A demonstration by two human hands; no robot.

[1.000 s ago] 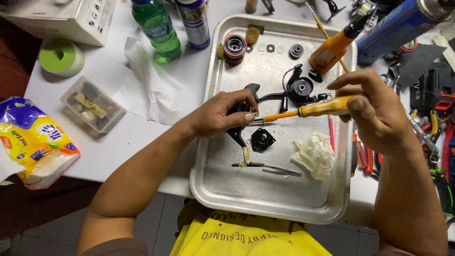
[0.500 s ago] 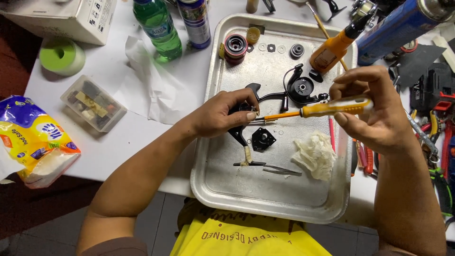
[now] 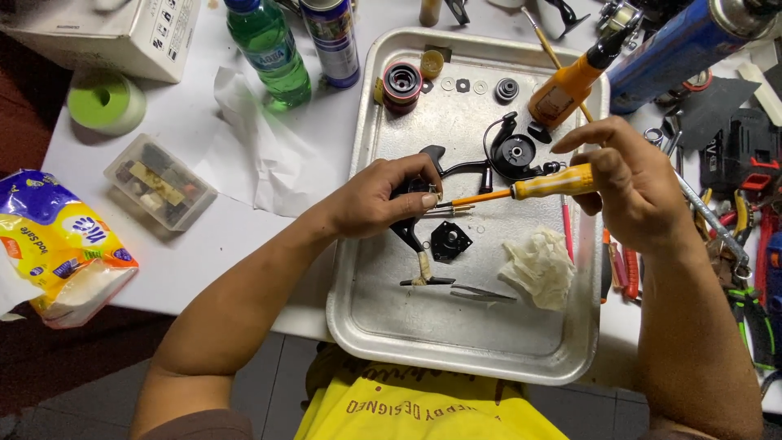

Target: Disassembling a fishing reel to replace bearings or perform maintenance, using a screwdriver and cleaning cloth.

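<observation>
My left hand (image 3: 383,200) grips a black fishing reel body (image 3: 411,232) over a metal tray (image 3: 383,322). My right hand (image 3: 635,183) holds a yellow-handled screwdriver (image 3: 521,190) level, its tip at the reel body under my left fingers. On the tray lie a black rotor with bail arm (image 3: 511,153), a black side plate (image 3: 450,241), a crumpled white tissue (image 3: 538,267), tweezers (image 3: 481,293), a red-and-black spool (image 3: 401,83) and small washers (image 3: 464,85).
An orange oil bottle (image 3: 570,85) leans on the tray's far edge. A green bottle (image 3: 267,49), spray can (image 3: 332,41), tape roll (image 3: 106,102), clear parts box (image 3: 159,181) and snack bag (image 3: 61,244) sit left. Tools (image 3: 733,212) crowd the right side.
My right hand and the screwdriver have shifted slightly, fingers turning on the handle; the left hand keeps its hold on the reel body.
</observation>
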